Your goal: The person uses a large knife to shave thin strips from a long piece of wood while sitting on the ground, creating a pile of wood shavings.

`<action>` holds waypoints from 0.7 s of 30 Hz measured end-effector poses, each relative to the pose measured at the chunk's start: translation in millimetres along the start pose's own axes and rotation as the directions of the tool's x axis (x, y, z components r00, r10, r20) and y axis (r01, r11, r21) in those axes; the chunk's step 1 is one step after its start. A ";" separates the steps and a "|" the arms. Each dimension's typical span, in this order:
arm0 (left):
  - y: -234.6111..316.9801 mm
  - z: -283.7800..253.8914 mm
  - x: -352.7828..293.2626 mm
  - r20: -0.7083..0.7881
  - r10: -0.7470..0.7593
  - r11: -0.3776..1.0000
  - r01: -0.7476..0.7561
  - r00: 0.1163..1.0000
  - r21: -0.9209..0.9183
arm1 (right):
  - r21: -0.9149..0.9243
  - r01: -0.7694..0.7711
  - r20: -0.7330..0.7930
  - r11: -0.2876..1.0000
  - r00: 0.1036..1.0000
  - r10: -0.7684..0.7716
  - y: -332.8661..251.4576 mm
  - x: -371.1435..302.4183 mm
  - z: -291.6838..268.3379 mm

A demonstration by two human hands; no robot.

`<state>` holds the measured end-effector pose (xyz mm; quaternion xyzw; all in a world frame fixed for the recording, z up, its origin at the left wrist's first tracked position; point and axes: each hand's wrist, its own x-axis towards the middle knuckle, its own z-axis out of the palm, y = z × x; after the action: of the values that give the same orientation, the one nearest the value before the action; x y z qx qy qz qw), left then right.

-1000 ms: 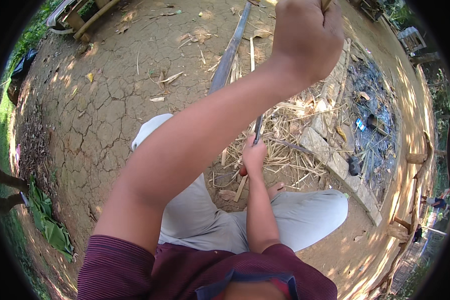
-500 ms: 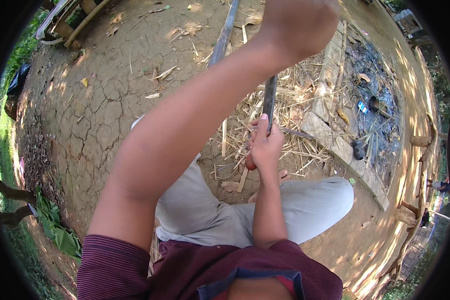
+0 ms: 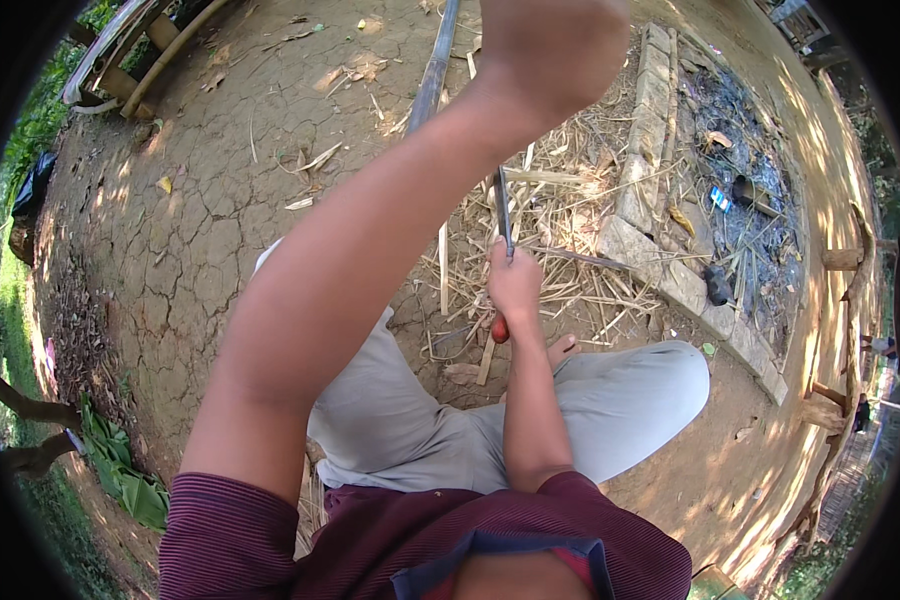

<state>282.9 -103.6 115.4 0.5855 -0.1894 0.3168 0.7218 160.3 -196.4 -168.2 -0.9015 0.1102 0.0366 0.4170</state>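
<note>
My right hand (image 3: 515, 285) is closed around a long knife (image 3: 502, 205) with a dark blade. The reddish butt of its handle shows below my fist. The blade points away from me, leaning a little left, and its far end passes behind my left forearm. Raised high at the top of the view, my left hand (image 3: 555, 50) is curled into a fist, large and close. What it grips, if anything, is hidden. Pale split strips and shavings (image 3: 570, 275) lie scattered on the ground beyond my crossed legs.
A long dark bamboo pole (image 3: 433, 75) lies ahead on cracked earth. To the right, a stone edging (image 3: 638, 262) borders an ash bed (image 3: 725, 125) with a dark tin and a blue-white packet. Green leaves (image 3: 120, 465) lie at left. A wooden frame (image 3: 165, 35) stands far left.
My left fist has shifted left. The knife in my right hand has swung from leaning right to leaning slightly left, and the hand has dropped a little and turned.
</note>
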 end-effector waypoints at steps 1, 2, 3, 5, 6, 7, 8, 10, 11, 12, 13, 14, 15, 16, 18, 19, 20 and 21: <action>-4.6 -1.2 4.8 0.001 0.064 0.998 -0.064 0.998 0.007 | 0.055 0.001 -0.027 0.998 1.000 0.000 -21.0 -10.7 -11.7; -8.3 -3.1 6.2 -0.003 0.124 0.992 -0.124 0.992 0.014 | 0.144 0.034 -0.073 0.989 0.997 -0.024 -41.0 -17.6 -19.7; -7.5 -6.0 3.2 -0.022 0.087 0.996 -0.087 0.996 0.002 | 0.224 0.068 -0.112 0.972 0.993 -0.044 -59.0 -26.9 -25.0; -1.8 -2.6 -0.4 -0.051 0.020 0.999 -0.023 0.998 -0.046 | 0.318 0.154 -0.200 0.935 0.975 -0.092 -59.5 -31.6 -21.0; -1.3 -3.6 -5.2 -0.044 0.001 0.999 0.002 0.999 0.049 | 0.187 0.090 -0.123 0.978 0.990 -0.068 -33.2 -25.1 -2.6; -1.2 -3.8 -10.7 -0.030 -0.016 0.991 0.019 0.999 0.134 | 0.048 0.033 -0.063 0.998 0.998 -0.030 4.7 -14.4 21.6; -3.1 -2.2 -12.5 -0.032 -0.008 0.990 0.012 0.999 0.142 | -0.093 -0.019 -0.012 0.995 1.000 0.018 32.4 -5.1 36.3; -11.8 -5.2 -11.1 -0.057 0.026 0.994 -0.020 0.998 0.103 | -0.012 -0.078 0.039 0.997 0.996 0.079 45.7 -1.3 38.3; -10.9 -6.5 -6.8 -0.075 0.048 0.998 -0.044 0.996 0.053 | 0.017 -0.096 0.030 0.995 0.995 0.095 46.3 -0.4 40.4; -11.3 -7.6 4.7 -0.058 0.037 0.999 -0.037 0.998 0.001 | 0.046 -0.114 0.021 0.992 0.993 0.113 45.5 5.9 44.1; -7.8 -7.7 9.5 -0.050 -0.008 0.999 0.005 0.999 -0.052 | -0.029 -0.041 -0.013 0.999 0.999 0.041 50.2 4.8 49.8; -4.5 -11.5 6.9 -0.050 -0.058 0.993 0.052 0.997 -0.104 | 0.166 -0.234 0.103 0.958 0.970 0.219 39.6 -2.9 42.7; -2.0 -14.5 -7.3 -0.041 -0.140 0.973 0.130 0.989 -0.189 | 0.329 -0.428 0.243 0.841 0.900 0.363 29.4 -9.9 33.1; -2.3 -10.6 -0.5 -0.036 -0.094 0.982 0.087 0.995 -0.170 | 0.475 -0.568 0.378 0.672 0.821 0.427 8.3 3.5 19.0; -2.5 -11.5 1.4 -0.028 -0.060 0.993 0.057 0.998 -0.105 | 0.388 -0.361 0.194 0.848 0.932 0.308 -5.1 -6.9 2.8; -1.2 -11.4 2.9 -0.029 -0.059 0.995 0.056 0.998 -0.081 | 0.303 -0.188 0.068 0.934 0.982 0.176 -8.9 -9.1 -1.1; -0.5 -11.2 4.8 -0.039 -0.058 0.997 0.055 0.998 -0.058 | 0.184 -0.013 -0.038 0.983 0.999 0.020 -17.1 -10.7 -8.1; -1.4 -12.3 5.1 -0.050 -0.056 0.998 0.054 0.997 -0.034 | 0.289 0.049 -0.098 0.956 0.995 -0.021 -29.3 -13.1 -11.0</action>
<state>286.4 -90.6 114.7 0.5705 -0.1598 0.3085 0.7441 154.0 -184.2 -137.2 -0.8329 0.1180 -0.0298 0.5399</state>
